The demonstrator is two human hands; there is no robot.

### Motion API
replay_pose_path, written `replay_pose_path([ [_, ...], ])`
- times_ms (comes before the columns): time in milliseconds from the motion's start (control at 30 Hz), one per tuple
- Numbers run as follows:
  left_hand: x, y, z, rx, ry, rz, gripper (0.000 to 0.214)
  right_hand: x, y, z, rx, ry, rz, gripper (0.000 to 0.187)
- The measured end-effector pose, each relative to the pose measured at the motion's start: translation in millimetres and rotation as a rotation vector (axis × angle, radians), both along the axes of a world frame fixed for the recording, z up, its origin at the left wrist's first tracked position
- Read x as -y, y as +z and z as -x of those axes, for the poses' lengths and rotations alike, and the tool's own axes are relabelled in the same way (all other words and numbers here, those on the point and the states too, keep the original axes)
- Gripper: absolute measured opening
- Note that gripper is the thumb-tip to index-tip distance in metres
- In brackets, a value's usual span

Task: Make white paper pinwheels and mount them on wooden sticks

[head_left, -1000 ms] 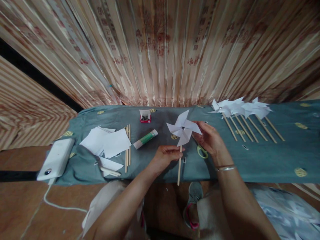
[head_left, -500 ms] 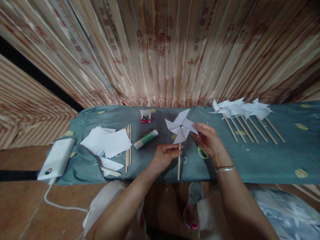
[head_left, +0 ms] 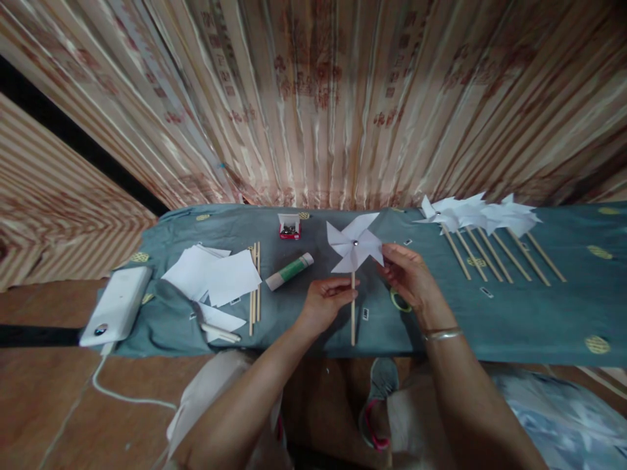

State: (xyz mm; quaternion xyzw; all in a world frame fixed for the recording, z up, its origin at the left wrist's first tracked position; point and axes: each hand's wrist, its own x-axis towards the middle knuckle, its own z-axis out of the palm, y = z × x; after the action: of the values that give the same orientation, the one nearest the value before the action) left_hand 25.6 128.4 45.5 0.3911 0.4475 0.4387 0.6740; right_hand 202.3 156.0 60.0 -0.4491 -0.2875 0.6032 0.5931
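A white paper pinwheel (head_left: pixel 355 251) with a round metal pin at its centre stands upright over the table on a thin wooden stick. My left hand (head_left: pixel 326 300) is closed around the stick, just below the blades. At the right side, the bent fingers of my right hand (head_left: pixel 409 277) meet the edge of one blade; the exact grip is partly hidden. A yellow-green ring handle (head_left: pixel 400 300), seemingly of scissors, lies under my right hand, its other part covered.
Several finished pinwheels (head_left: pixel 482 214) lie in a row at the right. To the left are white paper sheets (head_left: pixel 230 277), wooden sticks (head_left: pixel 258 281), a green-and-white glue stick (head_left: pixel 290 271) and a small red box of pins (head_left: pixel 290 228). A white power bank (head_left: pixel 117 303) with a cable sits at the left edge.
The pinwheel's blades have turned a little about the pin. My left hand keeps its hold on the stick, and my right hand stays at the blade edge. The view has shifted slightly.
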Motion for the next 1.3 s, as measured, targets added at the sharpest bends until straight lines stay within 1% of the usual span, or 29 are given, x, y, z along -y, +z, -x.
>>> replay_pose_path([
  [233,-2.1,-2.6,0.1,-0.01,0.018,-0.007,0.025,3.5,0.1,5.7,0.019,0.037,-0.009,0.029],
  [467,-3.3,2.6,-0.8,-0.012,0.031,0.014,0.033,6.8,-0.5,10.5,0.033,0.087,-0.036,0.029],
  [633,-4.3,4.4,-1.6,-0.004,0.047,0.01,0.034,8.6,1.7,14.5,0.015,0.105,-0.015,0.028],
  [1000,-3.9,5.5,-0.6,0.018,-0.004,-0.046,0.031,10.5,-1.5,18.9,0.038,0.177,-0.034,0.022],
  [1300,-3.4,8.0,-0.3,0.028,-0.004,-0.068,0.031,10.9,0.9,24.6,0.055,0.205,-0.007,0.025],
])
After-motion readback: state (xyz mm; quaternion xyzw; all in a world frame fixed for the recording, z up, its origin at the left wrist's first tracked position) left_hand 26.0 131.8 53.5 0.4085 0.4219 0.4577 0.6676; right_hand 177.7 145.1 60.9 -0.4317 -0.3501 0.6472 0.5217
